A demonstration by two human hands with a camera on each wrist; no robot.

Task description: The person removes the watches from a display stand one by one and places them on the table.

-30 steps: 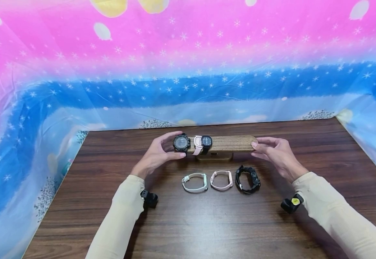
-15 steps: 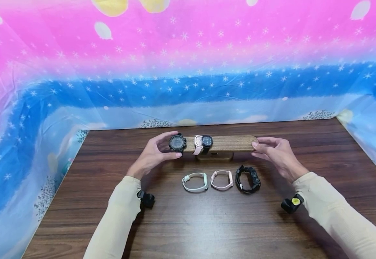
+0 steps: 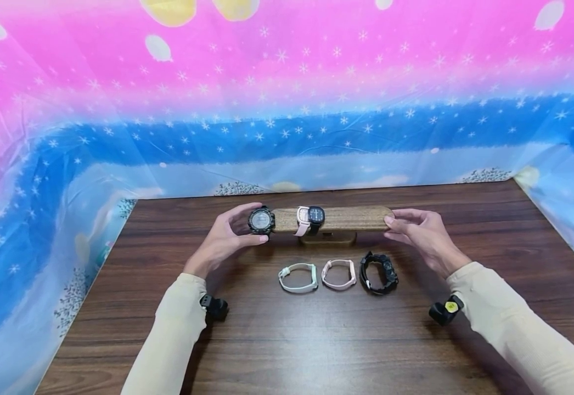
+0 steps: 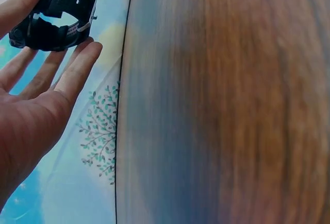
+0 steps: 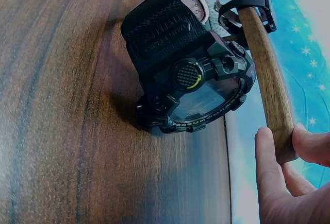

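At the left end of a wooden watch stand (image 3: 351,219), my left hand (image 3: 223,237) grips a black digital watch (image 3: 260,220) between thumb and fingers. In the left wrist view the black watch (image 4: 56,20) has its strap closed in a loop. The watch is at or just off the bar's tip; I cannot tell which. My right hand (image 3: 422,233) pinches the bar's right end, and the right wrist view shows thumb and fingers on the wooden bar (image 5: 270,85). A pink watch (image 3: 303,215) and a black square-faced watch (image 3: 315,216) sit side by side around the bar.
In front of the stand, a mint-green watch (image 3: 299,278), a pale pink watch (image 3: 338,275) and a chunky black watch (image 3: 378,274) stand in a row on the brown wooden table (image 3: 326,340). A patterned cloth (image 3: 287,131) hangs behind the table's back edge.
My left hand has moved left with the black digital watch, sliding it along the bar to its left end. My right hand has stayed on the right end.
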